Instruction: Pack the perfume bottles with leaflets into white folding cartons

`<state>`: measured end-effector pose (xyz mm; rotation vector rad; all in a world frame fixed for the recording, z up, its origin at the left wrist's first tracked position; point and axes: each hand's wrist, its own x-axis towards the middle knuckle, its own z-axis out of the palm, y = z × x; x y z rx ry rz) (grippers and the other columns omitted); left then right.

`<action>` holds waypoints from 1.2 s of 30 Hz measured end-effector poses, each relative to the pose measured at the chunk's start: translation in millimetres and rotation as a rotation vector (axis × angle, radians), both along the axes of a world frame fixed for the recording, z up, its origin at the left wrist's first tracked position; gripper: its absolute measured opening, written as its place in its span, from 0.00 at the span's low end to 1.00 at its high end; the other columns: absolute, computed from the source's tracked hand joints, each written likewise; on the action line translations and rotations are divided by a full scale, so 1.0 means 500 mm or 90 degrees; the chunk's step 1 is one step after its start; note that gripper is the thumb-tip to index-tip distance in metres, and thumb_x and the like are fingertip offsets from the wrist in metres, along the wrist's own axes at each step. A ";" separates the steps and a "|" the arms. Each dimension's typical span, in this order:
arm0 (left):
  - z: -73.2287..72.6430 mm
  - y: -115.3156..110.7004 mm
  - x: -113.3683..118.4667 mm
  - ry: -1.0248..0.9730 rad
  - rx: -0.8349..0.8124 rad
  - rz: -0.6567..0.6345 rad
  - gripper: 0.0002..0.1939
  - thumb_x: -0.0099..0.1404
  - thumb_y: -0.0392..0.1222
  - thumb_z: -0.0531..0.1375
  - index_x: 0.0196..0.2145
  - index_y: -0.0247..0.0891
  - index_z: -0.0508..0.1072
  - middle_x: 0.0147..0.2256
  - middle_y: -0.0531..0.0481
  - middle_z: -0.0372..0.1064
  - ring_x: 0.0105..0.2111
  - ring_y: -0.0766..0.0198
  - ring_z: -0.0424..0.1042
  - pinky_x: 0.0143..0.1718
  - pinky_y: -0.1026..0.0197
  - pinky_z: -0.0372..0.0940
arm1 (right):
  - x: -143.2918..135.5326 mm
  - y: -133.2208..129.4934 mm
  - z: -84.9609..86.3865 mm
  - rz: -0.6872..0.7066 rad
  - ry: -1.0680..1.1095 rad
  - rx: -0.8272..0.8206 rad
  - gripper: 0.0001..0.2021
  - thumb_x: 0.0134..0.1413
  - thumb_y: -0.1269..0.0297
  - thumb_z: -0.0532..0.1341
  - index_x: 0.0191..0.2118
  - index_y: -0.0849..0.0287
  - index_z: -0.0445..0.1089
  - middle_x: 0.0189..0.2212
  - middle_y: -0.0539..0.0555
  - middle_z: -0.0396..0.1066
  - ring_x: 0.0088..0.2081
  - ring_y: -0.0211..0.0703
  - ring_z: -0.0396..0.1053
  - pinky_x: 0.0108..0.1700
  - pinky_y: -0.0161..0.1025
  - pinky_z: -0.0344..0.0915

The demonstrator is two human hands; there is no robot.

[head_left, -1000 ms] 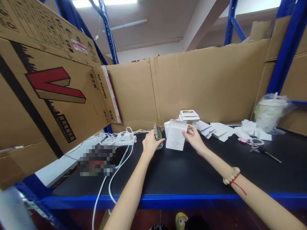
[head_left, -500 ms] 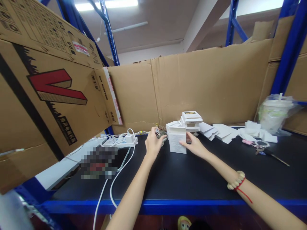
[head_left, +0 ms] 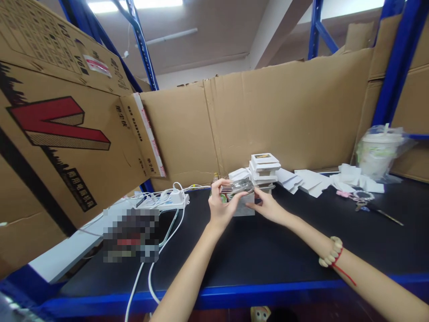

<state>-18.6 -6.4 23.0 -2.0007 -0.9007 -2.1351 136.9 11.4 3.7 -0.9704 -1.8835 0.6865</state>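
The left hand (head_left: 221, 210) grips a shiny grey, clear-looking bundle (head_left: 242, 185) at the top of a white cardboard carton (head_left: 244, 209); the right hand (head_left: 270, 208) pinches the carton's right side. Seemingly a loading step, calling for careful alignment.

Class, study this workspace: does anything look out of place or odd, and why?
Yes: a pixelated patch hides whatever lies at the left of the tabletop, unlike the natural-looking surroundings. White cables hang untidily over the front edge, and a bagged drink cup stands near loose white card pieces, where it might spill.
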 end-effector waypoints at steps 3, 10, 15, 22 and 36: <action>-0.005 0.006 -0.003 0.042 0.016 0.016 0.19 0.54 0.49 0.62 0.38 0.41 0.59 0.31 0.53 0.68 0.29 0.68 0.71 0.30 0.65 0.67 | 0.000 0.000 -0.001 0.042 -0.002 0.018 0.20 0.44 0.60 0.60 0.46 0.58 0.65 0.37 0.55 0.72 0.37 0.47 0.70 0.29 0.41 0.69; -0.005 0.021 -0.013 0.163 0.021 0.039 0.18 0.56 0.47 0.61 0.40 0.40 0.61 0.35 0.50 0.68 0.32 0.65 0.70 0.36 0.62 0.66 | 0.002 -0.001 0.004 0.038 -0.033 0.032 0.20 0.45 0.58 0.58 0.47 0.58 0.66 0.35 0.56 0.73 0.32 0.46 0.70 0.27 0.40 0.68; -0.010 0.025 -0.018 0.166 0.049 0.072 0.15 0.57 0.47 0.60 0.40 0.41 0.63 0.35 0.50 0.68 0.34 0.65 0.69 0.37 0.62 0.64 | 0.003 -0.003 0.006 0.044 -0.032 0.035 0.22 0.45 0.58 0.58 0.49 0.57 0.64 0.40 0.56 0.72 0.39 0.49 0.70 0.26 0.39 0.68; -0.006 0.031 -0.026 0.128 -0.061 0.038 0.25 0.53 0.47 0.63 0.47 0.42 0.60 0.40 0.49 0.68 0.38 0.62 0.69 0.40 0.61 0.63 | 0.006 -0.001 0.006 0.067 -0.030 0.023 0.23 0.45 0.59 0.58 0.50 0.57 0.64 0.40 0.56 0.72 0.42 0.51 0.69 0.27 0.40 0.68; -0.006 0.023 -0.016 0.336 -0.117 0.076 0.11 0.63 0.41 0.54 0.43 0.45 0.69 0.32 0.53 0.72 0.34 0.62 0.66 0.41 0.58 0.55 | -0.003 -0.004 0.000 0.041 -0.008 0.037 0.20 0.46 0.58 0.57 0.47 0.56 0.65 0.40 0.56 0.72 0.39 0.50 0.70 0.38 0.47 0.68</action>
